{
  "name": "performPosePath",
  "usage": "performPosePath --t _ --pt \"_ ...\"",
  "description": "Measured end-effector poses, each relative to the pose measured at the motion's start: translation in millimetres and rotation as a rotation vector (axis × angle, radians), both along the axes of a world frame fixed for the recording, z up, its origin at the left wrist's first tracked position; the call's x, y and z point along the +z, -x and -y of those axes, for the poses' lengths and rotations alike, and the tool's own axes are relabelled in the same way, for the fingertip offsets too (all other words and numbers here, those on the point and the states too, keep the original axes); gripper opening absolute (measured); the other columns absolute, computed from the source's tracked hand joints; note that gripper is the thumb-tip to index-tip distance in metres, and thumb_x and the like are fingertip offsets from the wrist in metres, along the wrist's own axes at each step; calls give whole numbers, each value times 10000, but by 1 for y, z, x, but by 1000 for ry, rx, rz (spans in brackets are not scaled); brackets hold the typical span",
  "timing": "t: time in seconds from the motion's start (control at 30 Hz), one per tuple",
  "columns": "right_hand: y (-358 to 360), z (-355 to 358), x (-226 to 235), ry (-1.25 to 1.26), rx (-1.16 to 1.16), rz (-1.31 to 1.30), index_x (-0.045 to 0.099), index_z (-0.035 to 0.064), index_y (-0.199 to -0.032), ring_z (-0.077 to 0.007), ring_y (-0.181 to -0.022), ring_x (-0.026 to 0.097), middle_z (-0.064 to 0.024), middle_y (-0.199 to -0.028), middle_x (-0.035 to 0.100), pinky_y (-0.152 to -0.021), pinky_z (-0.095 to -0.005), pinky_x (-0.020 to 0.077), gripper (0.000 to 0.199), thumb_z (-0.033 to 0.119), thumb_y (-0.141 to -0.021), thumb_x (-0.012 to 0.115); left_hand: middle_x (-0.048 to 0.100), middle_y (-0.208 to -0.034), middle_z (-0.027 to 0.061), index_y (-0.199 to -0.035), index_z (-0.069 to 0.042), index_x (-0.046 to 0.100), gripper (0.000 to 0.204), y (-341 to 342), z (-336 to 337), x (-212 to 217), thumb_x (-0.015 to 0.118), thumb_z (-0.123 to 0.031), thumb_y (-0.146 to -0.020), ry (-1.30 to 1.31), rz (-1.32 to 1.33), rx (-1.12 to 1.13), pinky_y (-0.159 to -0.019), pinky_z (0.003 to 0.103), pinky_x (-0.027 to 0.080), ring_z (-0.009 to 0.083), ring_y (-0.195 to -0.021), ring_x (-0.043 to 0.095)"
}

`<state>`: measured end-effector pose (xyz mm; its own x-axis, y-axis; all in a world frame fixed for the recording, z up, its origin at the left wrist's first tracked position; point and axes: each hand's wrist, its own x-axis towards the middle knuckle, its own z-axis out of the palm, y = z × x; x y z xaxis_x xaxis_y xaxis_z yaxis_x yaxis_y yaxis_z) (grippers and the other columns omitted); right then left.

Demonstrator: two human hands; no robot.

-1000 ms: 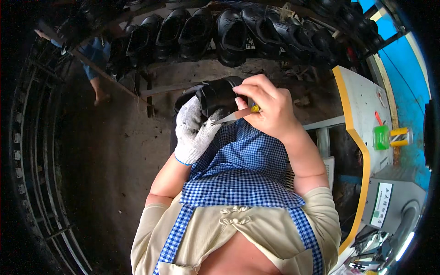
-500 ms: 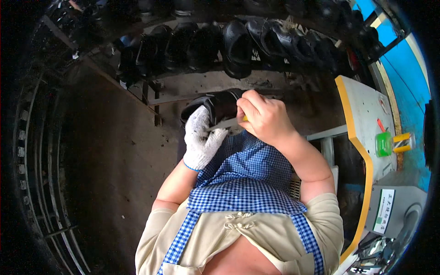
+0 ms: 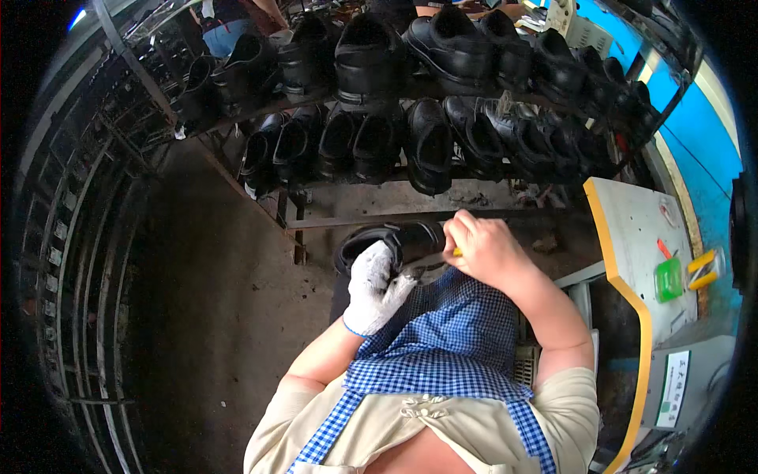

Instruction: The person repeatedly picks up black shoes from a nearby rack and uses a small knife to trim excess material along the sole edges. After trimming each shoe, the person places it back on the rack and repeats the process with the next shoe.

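A black shoe [image 3: 422, 237] lies across my lap, over the blue checked apron [image 3: 454, 316]. In a white knit glove, my left hand [image 3: 375, 288] grips the shoe by its opening, the thumb held out toward the right. My bare right hand [image 3: 485, 249] is closed in a fist around a tool with a yellow handle [image 3: 458, 252]. A thin greyish blade-like part [image 3: 430, 262] runs from that fist toward the gloved thumb, close along the near side of the shoe. The fist hides most of the handle, and the tool's exact kind is unclear.
Ahead stands a metal rack with two rows of black shoes [image 3: 371, 59]. At right is a white table [image 3: 632, 209] with a yellow edge, bearing a green container [image 3: 668, 280] and a yellow item [image 3: 703, 269]. Metal rails [image 3: 95, 316] line the left. Other people are partly visible behind the rack.
The view has tilted up, showing more of the rack; the hands and shoe appear lower and slightly right. Both hands keep their holds, and the blade-like part stays beside the shoe.
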<state>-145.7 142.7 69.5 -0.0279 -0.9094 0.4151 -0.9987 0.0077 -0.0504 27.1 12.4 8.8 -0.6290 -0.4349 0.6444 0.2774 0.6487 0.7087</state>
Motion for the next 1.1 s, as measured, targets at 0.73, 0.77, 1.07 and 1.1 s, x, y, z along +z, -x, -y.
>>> performPosePath --t 0.73,0.77,1.07,1.1 --pt "13 -5 -64 -67 42 1545 632 33 -948 -47 -441 478 -49 -689 658 -405 -217 373 192 205 -995 562 684 -1007 70 -1092 10 654 234 -21 5 19 679 -37 -864 -463 -16 -130 -853 300 490 155 -924 626" --pt "6 -5 -70 -45 96 1673 634 36 -972 -41 -404 441 -51 -680 658 -376 -207 335 210 234 -995 568 684 -1011 73 -1094 10 653 240 -19 3 17 683 -40 -861 -470 -31 -125 -856 303 490 159 -929 627" --pt "-26 -10 -39 246 27 832 544 67 -1296 -213 -737 640 -100 -934 629 -620 -329 514 410 212 -929 656 672 -1004 54 -1073 -16 627 182 -11 3 -5 648 -27 -893 -953 -123 -21 -807 263 495 114 -887 614" --pt "-30 -10 -34 258 14 685 548 86 -1301 -235 -737 646 -106 -924 627 -627 -337 519 413 200 -921 661 667 -1027 62 -1085 -26 615 195 -8 1 -6 641 -28 -891 -1028 -153 6 -814 275 495 124 -899 614"
